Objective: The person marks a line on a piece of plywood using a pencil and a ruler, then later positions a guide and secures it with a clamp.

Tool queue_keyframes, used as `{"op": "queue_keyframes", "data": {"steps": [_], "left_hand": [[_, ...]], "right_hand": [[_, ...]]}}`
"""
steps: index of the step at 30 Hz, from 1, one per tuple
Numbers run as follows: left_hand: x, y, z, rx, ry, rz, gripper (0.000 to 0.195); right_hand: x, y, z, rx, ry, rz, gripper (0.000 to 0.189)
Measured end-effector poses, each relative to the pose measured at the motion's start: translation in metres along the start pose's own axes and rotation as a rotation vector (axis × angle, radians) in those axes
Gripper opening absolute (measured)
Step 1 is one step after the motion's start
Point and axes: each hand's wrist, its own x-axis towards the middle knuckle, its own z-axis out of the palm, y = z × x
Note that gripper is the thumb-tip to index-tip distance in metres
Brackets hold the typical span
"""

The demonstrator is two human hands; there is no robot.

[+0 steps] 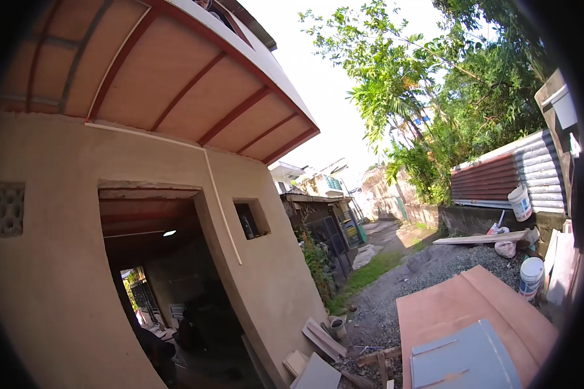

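Both of my hands are out of view. Before me at the lower right lie reddish plywood sheets (438,311), raised off the gravel. A grey-blue panel (482,350) with thin strips on it rests on top of them. To the left rises a plastered house wall (53,272) with an open doorway (199,311) and a small window opening (250,219). A white pipe (221,209) runs down the wall between them. Overhead juts an upper floor with a plywood underside (175,82) and red beams.
A person (203,4) is partly visible at the upper floor's edge. Offcut boards (323,338) and a small bucket (338,327) lean or stand by the wall. White pails (531,278), a long plank (482,238) and a corrugated metal fence (511,175) line the right. Gravel (467,265) covers the ground.
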Motion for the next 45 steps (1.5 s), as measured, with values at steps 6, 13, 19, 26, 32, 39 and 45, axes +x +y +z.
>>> {"op": "queue_keyframes", "data": {"steps": [6, 13, 19, 26, 32, 39, 45], "left_hand": [[0.000, 0.000, -0.006, 0.024, 0.027, -0.001, 0.068], [0.002, -0.002, -0.013, 0.042, 0.056, -0.001, 0.068], [0.003, -0.003, -0.021, 0.053, 0.080, -0.003, 0.068], [0.004, -0.004, -0.032, 0.062, 0.111, -0.006, 0.068], [0.003, -0.006, -0.040, 0.079, 0.135, -0.003, 0.068], [0.005, -0.010, -0.051, 0.095, 0.176, 0.002, 0.069], [0.007, -0.013, -0.062, 0.112, 0.210, 0.006, 0.069]], "right_hand": [[-0.002, 0.002, -0.001, 0.025, 0.002, 0.017, 0.031], [0.001, 0.002, -0.001, 0.043, 0.000, 0.032, 0.032], [0.004, 0.005, 0.001, 0.057, -0.004, 0.045, 0.033], [0.007, 0.005, 0.002, 0.063, -0.010, 0.052, 0.035], [0.008, 0.006, 0.007, 0.066, -0.014, 0.057, 0.036], [0.009, 0.006, 0.009, 0.066, -0.019, 0.066, 0.037], [0.013, 0.005, 0.012, 0.069, -0.028, 0.067, 0.039]]}}
